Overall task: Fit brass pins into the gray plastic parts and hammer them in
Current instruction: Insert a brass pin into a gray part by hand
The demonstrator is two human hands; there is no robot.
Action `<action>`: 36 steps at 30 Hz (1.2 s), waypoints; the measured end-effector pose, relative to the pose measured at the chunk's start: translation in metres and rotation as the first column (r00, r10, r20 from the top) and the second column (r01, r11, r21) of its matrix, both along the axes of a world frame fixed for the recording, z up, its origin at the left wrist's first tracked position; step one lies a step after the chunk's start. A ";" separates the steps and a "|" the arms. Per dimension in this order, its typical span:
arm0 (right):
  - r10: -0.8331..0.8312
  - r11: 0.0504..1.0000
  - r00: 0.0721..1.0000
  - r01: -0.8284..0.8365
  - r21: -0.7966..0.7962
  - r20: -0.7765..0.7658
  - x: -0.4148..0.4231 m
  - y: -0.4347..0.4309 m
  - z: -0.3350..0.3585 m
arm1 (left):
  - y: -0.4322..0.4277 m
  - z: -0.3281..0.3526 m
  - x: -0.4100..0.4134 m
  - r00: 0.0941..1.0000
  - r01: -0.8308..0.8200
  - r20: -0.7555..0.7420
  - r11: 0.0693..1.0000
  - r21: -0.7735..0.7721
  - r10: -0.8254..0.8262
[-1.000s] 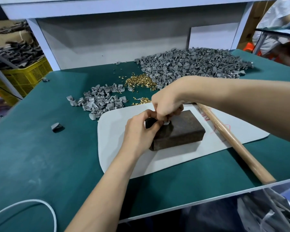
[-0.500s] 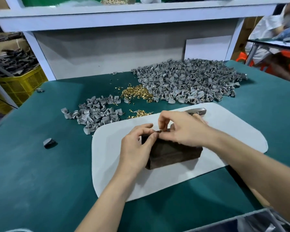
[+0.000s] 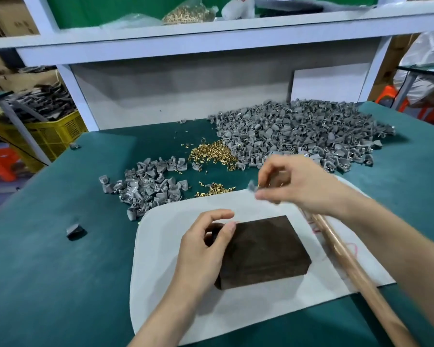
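A dark brown block lies on a white mat. My left hand rests at the block's left corner with loosely curled fingers, and I see nothing in it. My right hand hovers above the mat's far edge and pinches a small, blurred gray plastic part at its fingertips. A wooden hammer handle runs from under my right wrist toward the table's near right edge; its head is hidden. Loose brass pins lie in a heap behind the mat, with a smaller scatter at its edge.
A large pile of gray parts covers the back right of the green table, and a smaller pile sits left of the mat. One gray part lies alone at the left. A yellow crate stands off the table's left side, and a person sits at the far right.
My right hand has lifted off the block and moved back and right with the gray part. My left hand has let go of it and stays by the block's corner.
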State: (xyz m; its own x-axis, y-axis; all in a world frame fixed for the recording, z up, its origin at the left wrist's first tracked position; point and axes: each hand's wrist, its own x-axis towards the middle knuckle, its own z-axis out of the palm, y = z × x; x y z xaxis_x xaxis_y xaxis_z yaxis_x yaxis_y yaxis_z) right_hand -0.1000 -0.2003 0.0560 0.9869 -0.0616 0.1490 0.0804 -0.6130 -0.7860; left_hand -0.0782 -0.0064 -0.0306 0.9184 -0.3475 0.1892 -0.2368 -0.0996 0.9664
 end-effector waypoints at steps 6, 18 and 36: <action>-0.410 0.869 0.911 0.407 -0.281 0.053 0.022 -0.036 -0.016 | 0.001 0.001 -0.002 1.000 -0.009 -0.015 1.000 0.011 0.009; -0.220 0.808 0.970 0.241 -0.538 0.104 0.006 -0.032 -0.082 | 0.007 0.008 0.056 0.939 -0.219 0.320 0.934 0.281 0.124; -0.234 0.764 0.967 0.246 -0.597 0.101 0.004 -0.026 -0.078 | -0.028 0.036 0.162 0.870 -0.226 0.357 0.368 0.902 -0.341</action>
